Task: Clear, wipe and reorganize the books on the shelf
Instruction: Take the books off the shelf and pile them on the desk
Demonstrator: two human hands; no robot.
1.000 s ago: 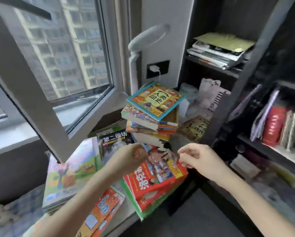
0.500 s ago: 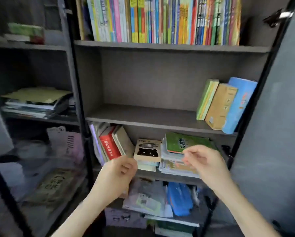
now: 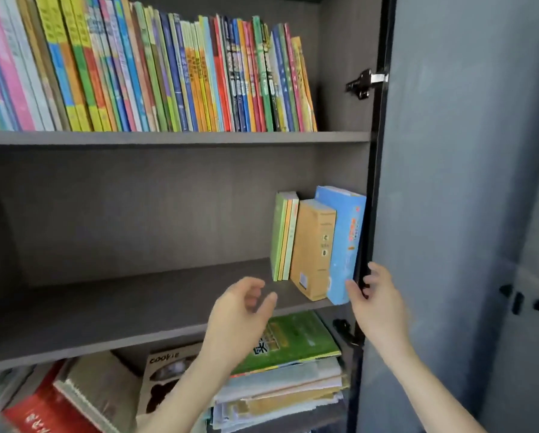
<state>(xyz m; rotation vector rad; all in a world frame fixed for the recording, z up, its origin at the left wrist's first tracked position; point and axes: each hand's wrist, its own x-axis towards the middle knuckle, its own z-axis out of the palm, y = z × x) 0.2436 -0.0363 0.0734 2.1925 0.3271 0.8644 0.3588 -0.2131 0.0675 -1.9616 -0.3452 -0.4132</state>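
A mostly bare middle shelf [image 3: 105, 307] of a dark grey bookcase holds one small group of books at its far right end: a few thin green and orange books [image 3: 282, 235], a thick tan book [image 3: 313, 248] and a thick blue book [image 3: 344, 242], all standing and leaning slightly left, the blue one against the bookcase's side wall. The right hand [image 3: 377, 298] is raised just beside the blue book's lower corner, fingers loosely spread and holding nothing; its thumb is at that corner, though whether it touches cannot be told. The left hand [image 3: 240, 314] hovers in front of the shelf's front edge, near the green books, fingers relaxed and slightly curved, holding nothing. On the shelf above, a packed row of colourful thin books [image 3: 152, 76] stands upright. On the shelf below lies a flat pile topped by a green-covered book [image 3: 293, 342], with a "cookie" book [image 3: 165, 370], a spiral notebook [image 3: 102, 392] and a red book [image 3: 40, 410] to its left. An open grey door [image 3: 449, 182] hangs at right on a metal hinge [image 3: 366, 82].
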